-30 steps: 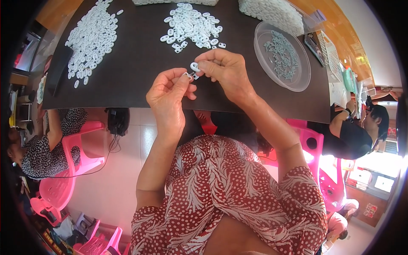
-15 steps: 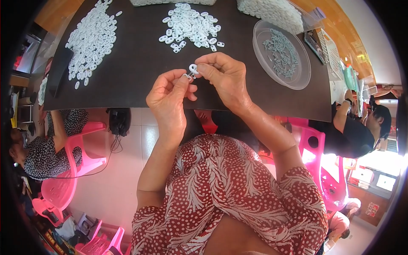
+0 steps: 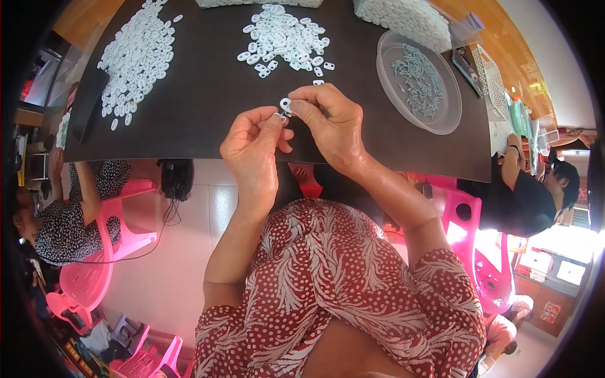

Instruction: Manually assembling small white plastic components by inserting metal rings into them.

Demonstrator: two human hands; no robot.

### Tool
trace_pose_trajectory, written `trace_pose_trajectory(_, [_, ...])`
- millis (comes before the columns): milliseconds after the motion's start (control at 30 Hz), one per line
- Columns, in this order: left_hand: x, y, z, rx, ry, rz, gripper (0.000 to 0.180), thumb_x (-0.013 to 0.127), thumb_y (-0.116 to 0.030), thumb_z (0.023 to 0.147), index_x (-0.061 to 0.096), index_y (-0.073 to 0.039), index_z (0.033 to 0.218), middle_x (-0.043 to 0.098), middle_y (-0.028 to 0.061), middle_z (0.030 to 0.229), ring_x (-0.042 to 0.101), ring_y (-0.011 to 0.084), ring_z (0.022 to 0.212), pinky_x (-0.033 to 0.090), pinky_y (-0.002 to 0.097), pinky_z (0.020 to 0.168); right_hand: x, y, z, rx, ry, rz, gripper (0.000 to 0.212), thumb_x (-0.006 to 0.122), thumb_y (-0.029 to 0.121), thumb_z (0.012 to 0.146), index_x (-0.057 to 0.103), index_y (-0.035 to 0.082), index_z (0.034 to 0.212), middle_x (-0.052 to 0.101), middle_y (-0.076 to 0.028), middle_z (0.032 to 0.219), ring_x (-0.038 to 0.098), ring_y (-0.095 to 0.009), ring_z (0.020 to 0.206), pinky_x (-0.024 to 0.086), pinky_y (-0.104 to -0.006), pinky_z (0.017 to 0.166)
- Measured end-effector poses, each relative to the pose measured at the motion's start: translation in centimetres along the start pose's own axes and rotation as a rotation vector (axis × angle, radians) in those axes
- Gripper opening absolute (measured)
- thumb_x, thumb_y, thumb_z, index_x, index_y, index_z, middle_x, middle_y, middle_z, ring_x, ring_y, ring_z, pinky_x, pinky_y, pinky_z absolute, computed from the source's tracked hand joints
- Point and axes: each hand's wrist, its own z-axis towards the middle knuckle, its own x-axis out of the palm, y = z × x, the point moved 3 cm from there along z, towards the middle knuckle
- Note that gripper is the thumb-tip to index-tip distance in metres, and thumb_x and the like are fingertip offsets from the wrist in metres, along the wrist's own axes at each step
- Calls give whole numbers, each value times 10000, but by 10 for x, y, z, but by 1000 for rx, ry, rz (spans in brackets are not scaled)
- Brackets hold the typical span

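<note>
Close together above the near part of the dark table, my two hands work at small white plastic pieces. My left hand pinches one small white piece between thumb and fingertips. In my right hand, thumb and forefinger grip a white two-hole plastic piece, one round hole showing. The two pieces meet or nearly touch; fingers hide whether they are joined. Just beyond the hands lies a loose pile of similar white pieces. To the right stands a round clear tub with grey screws.
A larger heap of white oval pieces covers the table's left side, beside a dark strip. A clear bin of white pieces stands far right, near a white perforated basket. People sit on both sides by pink chairs.
Both hands stay nearly in place, the right lowered slightly. The white piece in its fingers has turned a little. Another loose white piece now shows just beyond my right hand.
</note>
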Motion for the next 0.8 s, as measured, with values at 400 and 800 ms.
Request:
trace_pose_trajectory(400, [-1,3,-2,23,1,-48,122,564,26,872,570,74,984,615,86,779,599,116,633,480,212,517,2,9,-3,-133,41,-100,81,643,4,737,650,34,811,613,-61,716,547,-230,671,439,-335,628])
trace_pose_trajectory(800, [-1,5,0,15,-103,-133,138,563,56,859,584,75,993,630,89,807,597,117,676,495,226,598,3,15,-6,-213,160,-222,273,694,30,646,618,38,908,580,-72,796,522,-259,759,435,-361,683])
